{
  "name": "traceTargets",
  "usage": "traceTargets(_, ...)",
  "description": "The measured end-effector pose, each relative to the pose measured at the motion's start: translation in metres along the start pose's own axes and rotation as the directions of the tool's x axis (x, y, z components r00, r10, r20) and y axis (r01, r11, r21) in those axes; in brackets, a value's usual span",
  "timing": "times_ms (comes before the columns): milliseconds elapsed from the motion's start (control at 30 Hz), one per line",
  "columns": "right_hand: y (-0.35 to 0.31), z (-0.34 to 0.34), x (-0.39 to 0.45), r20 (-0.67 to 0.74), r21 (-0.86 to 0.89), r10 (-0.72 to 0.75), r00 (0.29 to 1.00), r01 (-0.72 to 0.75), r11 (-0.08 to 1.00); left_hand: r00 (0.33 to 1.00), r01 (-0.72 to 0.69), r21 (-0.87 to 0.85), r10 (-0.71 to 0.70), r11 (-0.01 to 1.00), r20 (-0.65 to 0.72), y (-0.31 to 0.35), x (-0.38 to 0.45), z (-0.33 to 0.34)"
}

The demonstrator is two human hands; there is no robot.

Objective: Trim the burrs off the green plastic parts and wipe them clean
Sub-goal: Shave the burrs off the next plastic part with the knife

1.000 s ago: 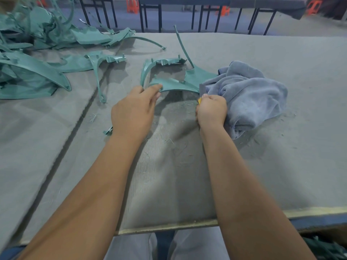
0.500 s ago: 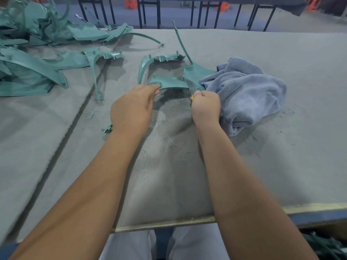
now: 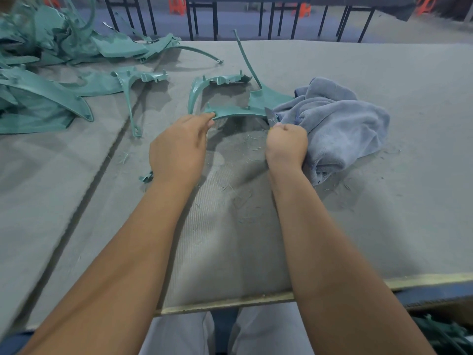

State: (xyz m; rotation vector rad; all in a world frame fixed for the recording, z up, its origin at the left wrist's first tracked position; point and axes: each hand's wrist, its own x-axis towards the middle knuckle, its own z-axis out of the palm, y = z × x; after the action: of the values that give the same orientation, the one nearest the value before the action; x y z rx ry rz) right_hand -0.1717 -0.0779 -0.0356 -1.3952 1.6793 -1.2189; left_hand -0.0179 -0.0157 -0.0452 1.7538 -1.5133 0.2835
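the step in hand looks like the trimming of burrs on one green plastic part (image 3: 231, 111), a thin frame-like trim piece that lies on the bench (image 3: 384, 226) just in front of both hands. the left hand (image 3: 179, 147) pinches the near left end of this part between thumb and fingertips and keeps it a little lifted. the right hand (image 3: 286, 144) is closed in a fist around a small blade (image 3: 270, 114), a bit of yellow handle shows at the thumb, and the grey tip touches the near edge of the part at its right end. the same hand seems also to press on the grey-blue cloth (image 3: 337, 126), which is bunched just to the right of it and covers the right corner of the part; i cannot tell if the fingers really hold the cloth. fine green shavings (image 3: 243, 198) lie on the bench between the two forearms. more green parts (image 3: 43, 96) are piled well to the left of the left hand. the next move probably calls for drawing the blade along the edge with light pressure, while the left hand holds the part steady, and then wiping with the cloth.
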Motion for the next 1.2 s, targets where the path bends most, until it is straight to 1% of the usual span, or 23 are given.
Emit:
traceTargets(100, -0.001, 0.001, -0.001, 0.036, -0.05, -0.035, 0.999, 0.037, 0.998, 1.0, -0.01, -0.008, 0.009, 1.0, -0.012, -0.001, 0.001, 0.0)
traceTargets(233, -0.002, 0.013, -0.016, 0.135, -0.006, -0.108, 0.985, 0.11, 0.994, 0.998, -0.053, 0.007, 0.053, 0.999, 0.041, 0.0, 0.0, 0.004)
traceTargets(300, -0.002, 0.014, -0.016, 0.1, 0.016, -0.099, 0.99, 0.098, 0.995, 0.999, -0.048, 0.008, 0.048, 0.999, 0.022, 0.0, -0.001, 0.004)
traceTargets(400, -0.001, 0.008, -0.011, -0.008, 0.042, -0.071, 0.997, 0.071, 0.997, 1.0, -0.017, -0.002, 0.017, 1.0, -0.024, -0.001, -0.001, 0.002)
traceTargets(433, -0.001, 0.008, -0.012, -0.005, 0.024, -0.085, 0.996, 0.085, 0.996, 1.0, -0.02, 0.0, 0.02, 1.0, -0.023, -0.001, -0.001, 0.003)
traceTargets(500, -0.002, 0.013, -0.017, 0.059, -0.033, -0.137, 0.989, 0.139, 0.99, 0.999, -0.04, 0.004, 0.04, 0.999, 0.006, 0.0, -0.001, 0.003)
traceTargets(567, -0.003, 0.016, -0.022, 0.108, -0.04, -0.173, 0.979, 0.179, 0.983, 0.998, -0.06, 0.003, 0.06, 0.998, 0.023, 0.001, -0.001, 0.003)
traceTargets(633, -0.003, 0.015, -0.02, 0.078, -0.035, -0.165, 0.983, 0.168, 0.985, 0.998, -0.061, 0.002, 0.061, 0.998, 0.026, 0.002, -0.001, 0.002)
traceTargets(733, -0.002, 0.012, -0.017, 0.014, -0.079, -0.142, 0.99, 0.143, 0.987, 0.999, -0.047, 0.005, 0.047, 0.999, 0.013, 0.001, -0.001, 0.002)
traceTargets(833, -0.001, 0.012, -0.021, 0.036, -0.138, -0.198, 0.98, 0.201, 0.97, 0.998, -0.059, 0.001, 0.059, 0.998, 0.005, 0.001, -0.001, 0.001)
traceTargets(933, -0.001, 0.012, -0.02, 0.065, -0.118, -0.217, 0.974, 0.223, 0.968, 0.998, -0.066, 0.007, 0.066, 0.998, 0.003, 0.001, 0.0, 0.001)
traceTargets(1100, 0.003, 0.014, -0.015, 0.085, -0.016, -0.202, 0.976, 0.204, 0.979, 0.997, -0.076, 0.005, 0.076, 0.997, 0.002, 0.0, -0.002, 0.001)
traceTargets(1200, 0.003, 0.017, -0.02, 0.141, -0.022, -0.249, 0.958, 0.255, 0.967, 0.995, -0.097, 0.018, 0.096, 0.995, 0.031, 0.002, -0.003, 0.003)
